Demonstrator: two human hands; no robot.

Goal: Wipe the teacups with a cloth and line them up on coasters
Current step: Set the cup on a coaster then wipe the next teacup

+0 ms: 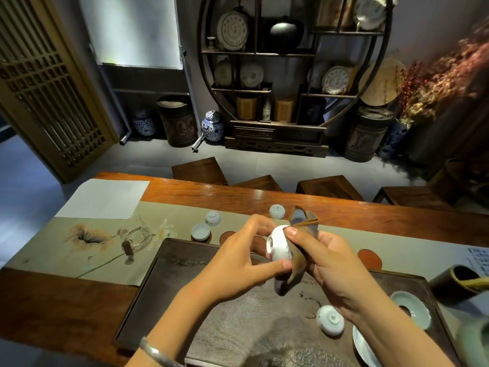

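Head view: tearoom, long wooden bench (344, 215), dark tea tray (211, 300). Left hand (238, 263) pinches small white porcelain teacup (279, 245) above tray; right hand (328, 263) grips brown cloth (301, 247) against it. Best practice: rotate cup steadily, then seat on round red-brown coaster (369, 258).

White teacup (277, 243) tilted foot-left, wrapped in brown cloth (300, 234), above dark tray (211, 313)

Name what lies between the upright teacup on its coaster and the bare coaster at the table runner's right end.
In the head view, between the upright teacup and the far-right coaster lies another bare coaster, then both hands wiping a cup.
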